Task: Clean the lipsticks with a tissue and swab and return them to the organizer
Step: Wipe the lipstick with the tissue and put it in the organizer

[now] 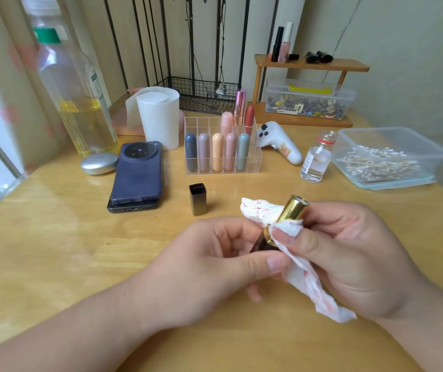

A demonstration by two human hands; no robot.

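Left hand [215, 261] grips the gold-tubed lipstick's [292, 209] dark base; right hand [346, 253] pinches a red-stained white tissue [302, 280] against it.

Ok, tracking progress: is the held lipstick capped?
Uncapped: the lipstick shows a bare gold tube between left hand and right hand, tissue pressed on it; a black cap stands on the table.

Lipstick tube [292, 209]: shiny gold metal, mirror-like; dark glossy base. Tissue [299, 275]: soft crinkled paper, matt, with red smears. Cap [197, 199]: dark, smooth, glossy. Table [67, 237]: light wood, grain visible, satin sheen. Organizer [223, 146]: clear hard plastic, holding matt pastel lipsticks (one tall one metallic pink). Paper roll [158, 116]: embossed white. Phone case [138, 174]: matt navy, leather-like. Small bottle [315, 159]: clear glass.
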